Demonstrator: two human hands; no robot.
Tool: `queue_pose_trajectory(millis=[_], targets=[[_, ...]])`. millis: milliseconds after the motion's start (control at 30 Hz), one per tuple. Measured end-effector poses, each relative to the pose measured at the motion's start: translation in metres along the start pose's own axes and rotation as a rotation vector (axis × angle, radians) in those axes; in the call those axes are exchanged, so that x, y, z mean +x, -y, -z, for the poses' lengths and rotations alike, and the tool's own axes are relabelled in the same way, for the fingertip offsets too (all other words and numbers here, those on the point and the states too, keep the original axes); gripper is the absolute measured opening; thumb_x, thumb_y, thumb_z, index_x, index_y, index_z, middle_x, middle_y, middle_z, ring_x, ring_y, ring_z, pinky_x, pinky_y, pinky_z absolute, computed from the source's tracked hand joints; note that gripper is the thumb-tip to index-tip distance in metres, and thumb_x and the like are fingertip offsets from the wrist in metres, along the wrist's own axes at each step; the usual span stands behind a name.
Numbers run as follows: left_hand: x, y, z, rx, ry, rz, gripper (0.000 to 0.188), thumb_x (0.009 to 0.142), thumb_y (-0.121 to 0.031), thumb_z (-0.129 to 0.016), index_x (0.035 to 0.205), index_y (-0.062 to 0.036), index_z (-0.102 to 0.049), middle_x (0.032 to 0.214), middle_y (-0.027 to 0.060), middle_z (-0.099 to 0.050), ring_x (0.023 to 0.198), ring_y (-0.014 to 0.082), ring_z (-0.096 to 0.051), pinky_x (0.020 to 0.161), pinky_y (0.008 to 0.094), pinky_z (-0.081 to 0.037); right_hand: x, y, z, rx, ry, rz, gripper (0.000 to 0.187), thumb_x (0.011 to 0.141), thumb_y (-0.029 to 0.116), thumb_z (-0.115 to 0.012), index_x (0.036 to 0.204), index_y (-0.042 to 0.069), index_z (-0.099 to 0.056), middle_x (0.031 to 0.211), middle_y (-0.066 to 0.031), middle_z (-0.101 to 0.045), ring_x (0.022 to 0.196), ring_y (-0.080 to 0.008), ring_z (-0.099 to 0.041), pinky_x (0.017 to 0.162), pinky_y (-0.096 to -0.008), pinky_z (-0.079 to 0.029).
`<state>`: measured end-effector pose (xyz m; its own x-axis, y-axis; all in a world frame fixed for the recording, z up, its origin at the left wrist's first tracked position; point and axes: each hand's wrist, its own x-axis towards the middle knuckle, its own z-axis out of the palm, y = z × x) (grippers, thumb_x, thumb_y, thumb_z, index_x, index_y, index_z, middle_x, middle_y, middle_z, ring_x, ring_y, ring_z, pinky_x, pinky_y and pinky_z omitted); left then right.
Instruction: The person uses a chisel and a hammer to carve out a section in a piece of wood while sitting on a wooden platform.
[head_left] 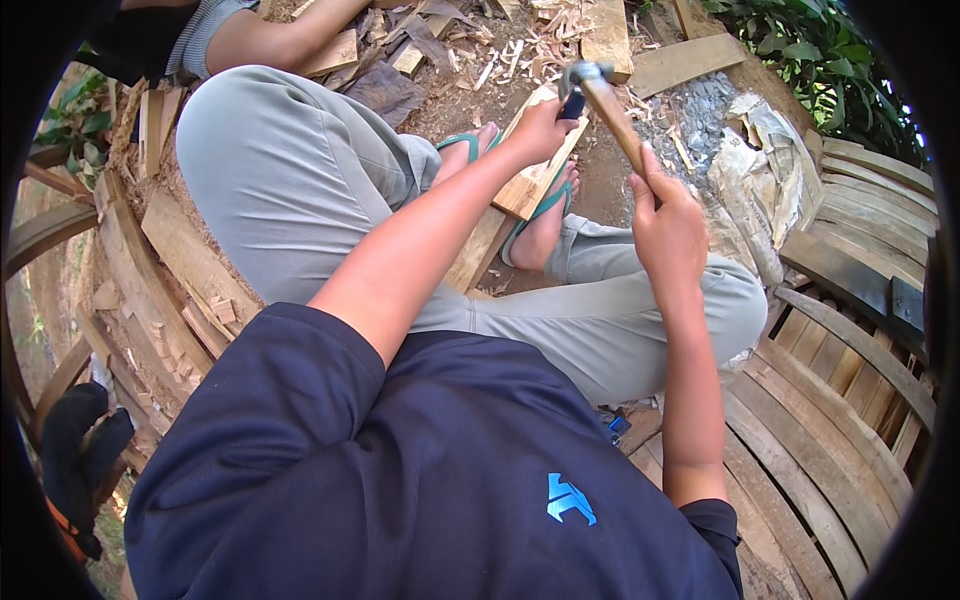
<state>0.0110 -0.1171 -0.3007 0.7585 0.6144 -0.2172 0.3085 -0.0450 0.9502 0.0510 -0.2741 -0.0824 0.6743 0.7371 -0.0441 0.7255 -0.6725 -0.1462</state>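
The fingers of the left hand [545, 125] are pinching a small dark blue object [573, 104] upright against the top end of a pale wooden plank [525, 185]. The right hand [668, 222] is wrapping tightly around the wooden handle of a steel-headed claw hammer [600, 90], its head hanging just above the blue object. The plank is lying across the bare dirt ground [600, 170] between 2 feet in green rubber sandals [545, 205]. Wood chips and offcuts [480, 50] are littering the ground ahead, curved wooden slats [830, 400] are stacking up at the right, and crumpled grey sacks [760, 170] are lying near the plants.
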Motion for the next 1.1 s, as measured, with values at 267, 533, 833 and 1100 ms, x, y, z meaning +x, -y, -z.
queue_pose_trajectory(millis=[267, 533, 833, 1100], targets=[[0.0, -0.002, -0.001, -0.128, 0.085, 0.02, 0.029, 0.094, -0.009, -0.073, 0.121, 0.0006, -0.07, 0.107, 0.0118, -0.077, 0.101, 0.0155, -0.072, 0.09, 0.0333, -0.054, -0.013, -0.005, 0.003, 0.078, 0.062, -0.138, 0.038, 0.099, 0.027, -0.067, 0.136, 0.025, -0.068, 0.092, -0.0114, -0.071, 0.082, -0.0324, -0.069, 0.072, -0.0443, -0.052], [0.011, 0.012, -0.002, -0.187, 0.121, 0.022, 0.033, 0.092, -0.014, -0.078, 0.121, 0.0002, -0.072, 0.111, 0.0117, -0.076, 0.103, 0.0162, -0.071, 0.091, 0.0326, -0.055, -0.018, -0.001, 0.011, 0.112, 0.034, -0.136, 0.039, 0.099, 0.026, -0.067, 0.138, 0.025, -0.067, 0.097, -0.0131, -0.073, 0.085, -0.0316, -0.071, 0.073, -0.0424, -0.053], [0.006, -0.009, 0.015, -0.187, 0.255, 0.034, 0.04, 0.093, -0.025, -0.077, 0.126, -0.002, -0.072, 0.113, 0.0113, -0.076, 0.102, 0.0167, -0.07, 0.093, 0.0328, -0.054, -0.013, -0.01, 0.009, 0.128, 0.074, -0.207, 0.041, 0.098, 0.027, -0.068, 0.139, 0.026, -0.066, 0.094, -0.0141, -0.072, 0.082, -0.0321, -0.069, 0.073, -0.0431, -0.052], [0.012, 0.0, 0.008, -0.29, 0.416, -0.064, 0.044, 0.098, -0.018, -0.07, 0.137, 0.0002, -0.063, 0.122, 0.0129, -0.073, 0.111, 0.0181, -0.067, 0.101, 0.0332, -0.051, -0.02, -0.01, 0.009, 0.139, 0.042, -0.16, 0.04, 0.099, 0.027, -0.067, 0.138, 0.027, -0.067, 0.099, -0.0144, -0.073, 0.084, -0.0328, -0.07, 0.074, -0.0428, -0.053]])
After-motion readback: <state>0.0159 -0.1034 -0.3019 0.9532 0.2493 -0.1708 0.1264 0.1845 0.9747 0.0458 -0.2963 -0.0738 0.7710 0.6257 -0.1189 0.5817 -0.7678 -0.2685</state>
